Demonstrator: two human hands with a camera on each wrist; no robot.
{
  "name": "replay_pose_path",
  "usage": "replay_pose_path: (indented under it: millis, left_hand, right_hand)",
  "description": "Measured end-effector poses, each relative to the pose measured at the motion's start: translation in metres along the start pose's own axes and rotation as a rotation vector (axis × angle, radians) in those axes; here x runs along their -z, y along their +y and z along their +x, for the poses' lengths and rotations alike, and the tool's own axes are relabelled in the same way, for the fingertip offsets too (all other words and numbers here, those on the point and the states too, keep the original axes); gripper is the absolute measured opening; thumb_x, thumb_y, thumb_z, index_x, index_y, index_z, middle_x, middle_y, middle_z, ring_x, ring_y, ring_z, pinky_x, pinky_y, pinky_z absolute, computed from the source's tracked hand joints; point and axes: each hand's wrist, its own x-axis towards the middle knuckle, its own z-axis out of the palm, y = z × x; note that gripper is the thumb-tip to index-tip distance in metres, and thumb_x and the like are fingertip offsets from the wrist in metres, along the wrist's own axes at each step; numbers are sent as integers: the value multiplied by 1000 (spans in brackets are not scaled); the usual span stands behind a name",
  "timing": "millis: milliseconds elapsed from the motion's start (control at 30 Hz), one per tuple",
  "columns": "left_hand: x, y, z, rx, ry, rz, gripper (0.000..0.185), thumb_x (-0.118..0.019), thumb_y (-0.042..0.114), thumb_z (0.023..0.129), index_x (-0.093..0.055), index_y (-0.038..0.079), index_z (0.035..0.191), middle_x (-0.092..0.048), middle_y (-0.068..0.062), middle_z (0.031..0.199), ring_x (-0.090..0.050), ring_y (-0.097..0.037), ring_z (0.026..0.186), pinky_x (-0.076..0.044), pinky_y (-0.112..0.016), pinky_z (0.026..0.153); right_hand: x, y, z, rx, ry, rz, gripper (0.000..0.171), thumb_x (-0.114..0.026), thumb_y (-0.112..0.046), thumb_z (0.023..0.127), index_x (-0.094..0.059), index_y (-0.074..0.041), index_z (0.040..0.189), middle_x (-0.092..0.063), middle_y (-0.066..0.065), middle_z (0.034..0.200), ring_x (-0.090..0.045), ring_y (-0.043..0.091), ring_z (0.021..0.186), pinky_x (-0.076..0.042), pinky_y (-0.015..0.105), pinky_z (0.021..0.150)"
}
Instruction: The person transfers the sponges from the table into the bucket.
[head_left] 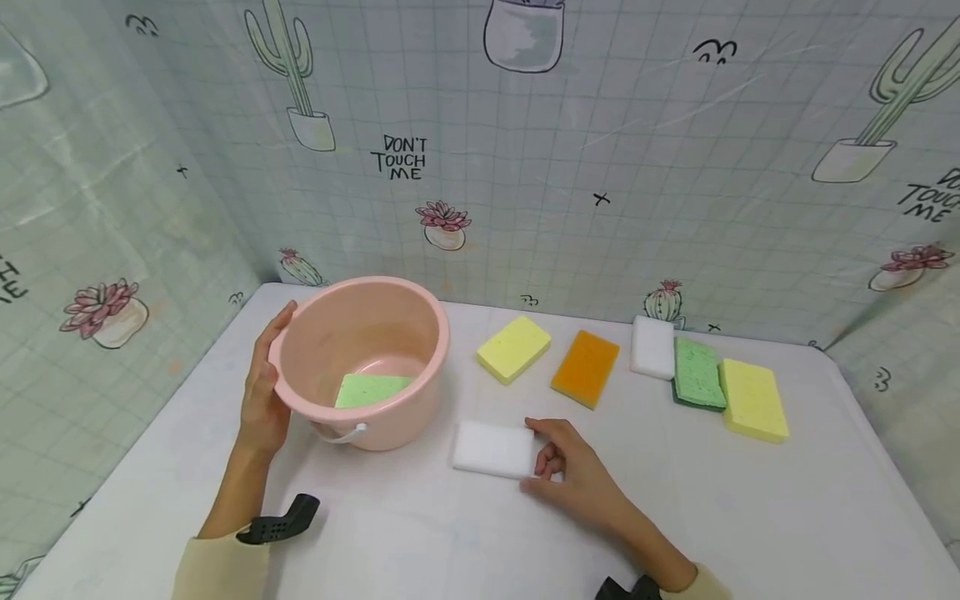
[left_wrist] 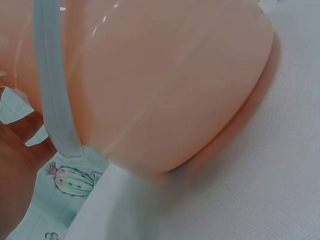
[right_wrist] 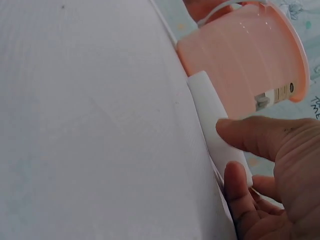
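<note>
My left hand [head_left: 264,396] holds the pink bucket [head_left: 405,421] by its left side, fingers lying along the outside below the rim. Inside the bucket lies a light green sponge [head_left: 371,389]. The left wrist view shows the bucket's wall and its pale handle [left_wrist: 52,85] up close, with part of the hand behind. To the right of the bucket, a white sponge [head_left: 492,449] lies flat on the table. My right hand [head_left: 573,475] pinches its right end between thumb and fingers; the right wrist view shows the thumb [right_wrist: 250,134] against the white block.
Behind the white sponge lie a yellow sponge [head_left: 513,348] and an orange sponge [head_left: 586,369]. Farther right, another white sponge [head_left: 652,347], a green one [head_left: 699,372] and a yellow one [head_left: 753,400] sit side by side. A printed curtain [head_left: 525,183] hangs behind the white table [head_left: 420,533].
</note>
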Motion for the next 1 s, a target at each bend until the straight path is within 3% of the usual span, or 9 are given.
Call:
replay_pose_path:
  millis: [367,600,1000]
  left_hand:
    - [0,1,1,-4,-2,-26,62,-43,32,95,-29,7,149,-19,-15,156,-21,-31,137,-31,-30,106]
    - [1,2,0,12,10,-18,62,-44,32,94,-29,9,150,-21,-12,155,-23,-31,136,-33,-29,105]
    - [1,-1,0,21,15,0,62,-45,32,94,-29,10,150,-22,-10,156,-24,-30,136,-34,-28,105]
  right_hand:
    - [-3,-1,0,32,62,14,58,-83,-9,74,-56,-7,125,-51,5,99,-57,14,73,-53,22,68]
    - [0,-5,1,-83,36,86,57,-83,-9,73,-57,-10,124,-52,5,103,-59,16,78,-53,22,71]
    - [32,-32,2,-107,78,141,63,-83,-13,73,-55,-14,129,-52,9,107,-60,21,85,-53,23,72]
